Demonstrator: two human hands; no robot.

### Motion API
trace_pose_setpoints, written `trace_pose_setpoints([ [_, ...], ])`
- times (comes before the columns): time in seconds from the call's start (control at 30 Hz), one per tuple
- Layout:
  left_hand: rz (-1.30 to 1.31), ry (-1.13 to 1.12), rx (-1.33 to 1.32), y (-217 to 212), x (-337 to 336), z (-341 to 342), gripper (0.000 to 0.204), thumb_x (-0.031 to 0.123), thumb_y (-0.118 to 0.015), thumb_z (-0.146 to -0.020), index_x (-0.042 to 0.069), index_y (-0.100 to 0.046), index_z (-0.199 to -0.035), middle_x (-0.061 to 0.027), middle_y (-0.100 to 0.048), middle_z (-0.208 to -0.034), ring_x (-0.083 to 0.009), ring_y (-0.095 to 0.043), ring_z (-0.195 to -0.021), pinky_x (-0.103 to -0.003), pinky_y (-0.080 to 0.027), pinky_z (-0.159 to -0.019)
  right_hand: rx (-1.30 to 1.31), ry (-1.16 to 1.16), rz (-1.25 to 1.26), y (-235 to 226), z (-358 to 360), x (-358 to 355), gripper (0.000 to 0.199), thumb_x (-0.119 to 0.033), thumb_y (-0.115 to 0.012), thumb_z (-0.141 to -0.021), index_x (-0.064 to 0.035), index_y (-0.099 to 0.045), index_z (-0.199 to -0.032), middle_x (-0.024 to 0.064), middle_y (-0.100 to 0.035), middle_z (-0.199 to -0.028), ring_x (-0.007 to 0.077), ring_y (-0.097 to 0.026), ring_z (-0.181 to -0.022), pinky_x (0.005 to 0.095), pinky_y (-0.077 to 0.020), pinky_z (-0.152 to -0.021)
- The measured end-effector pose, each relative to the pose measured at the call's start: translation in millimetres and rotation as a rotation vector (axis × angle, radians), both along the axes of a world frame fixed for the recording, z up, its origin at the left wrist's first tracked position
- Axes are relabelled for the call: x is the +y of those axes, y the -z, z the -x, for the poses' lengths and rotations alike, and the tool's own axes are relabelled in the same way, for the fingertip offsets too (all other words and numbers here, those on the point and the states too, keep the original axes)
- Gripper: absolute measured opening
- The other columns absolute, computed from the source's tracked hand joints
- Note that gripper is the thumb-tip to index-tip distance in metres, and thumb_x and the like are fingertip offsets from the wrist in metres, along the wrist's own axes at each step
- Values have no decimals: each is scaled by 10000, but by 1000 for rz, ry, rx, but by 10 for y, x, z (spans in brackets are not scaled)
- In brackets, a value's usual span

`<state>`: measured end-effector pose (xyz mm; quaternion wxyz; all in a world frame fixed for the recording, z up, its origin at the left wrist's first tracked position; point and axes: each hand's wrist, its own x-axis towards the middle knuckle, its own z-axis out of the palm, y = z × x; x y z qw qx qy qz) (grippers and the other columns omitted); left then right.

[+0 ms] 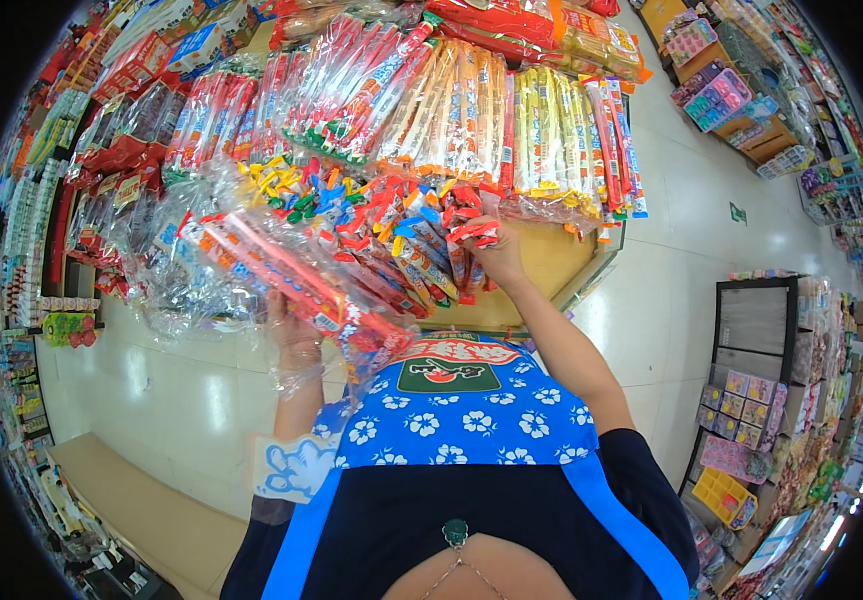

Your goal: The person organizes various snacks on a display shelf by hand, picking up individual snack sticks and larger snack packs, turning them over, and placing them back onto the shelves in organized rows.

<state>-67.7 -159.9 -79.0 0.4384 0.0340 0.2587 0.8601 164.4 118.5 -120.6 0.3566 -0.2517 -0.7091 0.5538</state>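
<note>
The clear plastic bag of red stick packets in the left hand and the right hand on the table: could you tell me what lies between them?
In the head view, a heap of small red, blue and orange wrapped snack sticks lies between.

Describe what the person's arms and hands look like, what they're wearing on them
The left hand is bare; that forearm wears a sheer sleeve cover with a white cuff printed with blue shapes. The right hand and its forearm are bare up to a dark navy short sleeve. No gloves, rings or watch show.

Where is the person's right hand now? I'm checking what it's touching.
In the head view, the right hand is just right of centre, on the red and blue snack packets heaped on the wooden display table.
</note>
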Motion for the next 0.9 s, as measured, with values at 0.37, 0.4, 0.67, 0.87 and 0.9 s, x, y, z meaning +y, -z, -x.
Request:
trace_pose_setpoints([
  [0.37,90,41,29,40,0,-140,677,416,-640,-874,61,-426,-1409,-150,-566,-1324,-339,-571,-1177,-541,-461,-1010,-368,180,-544,-469,2,-262,636,-205,-887,-622,-84,-596,-1174,121,-584,-1173,312,-561,-1044,428,-432,-959],
  [0.4,65,60,24,37,21,-138,670,403,-640,-877,63,-423,-1412,-150,-564,-1329,-338,-567,-1185,-541,-455,-1019,-394,182,-553,-531,-32,-281,674,-199,-888,-621,-82,-570,-1203,134,-568,-1191,312,-566,-1038,425,-441,-955],
  [0.67,-20,149,13,-95,231,-225,623,340,-611,-903,61,-410,-1422,-152,-533,-1370,-332,-536,-1231,-535,-436,-1039,-451,202,-143,-240,-475,-404,488,-131,-818,-713,-50,-550,-1112,155,-575,-1083,303,-631,-882,417,-525,-725],
  [0.87,44,127,23,-249,460,-288,599,285,-578,-916,8,-389,-1412,-186,-526,-1352,-350,-553,-1199,-539,-459,-1013,-440,48,-393,-200,-143,-233,190,-119,-730,-776,-75,-602,-908,124,-582,-920,327,-629,-858,415,-511,-715],
  [0.9,55,122,54,-299,509,-301,594,279,-575,-919,-1,-389,-1409,-190,-526,-1350,-350,-554,-1196,-535,-464,-1008,-436,31,-438,-178,-115,-220,163,-120,-722,-779,-81,-610,-891,123,-583,-915,330,-627,-861,410,-510,-714],
])
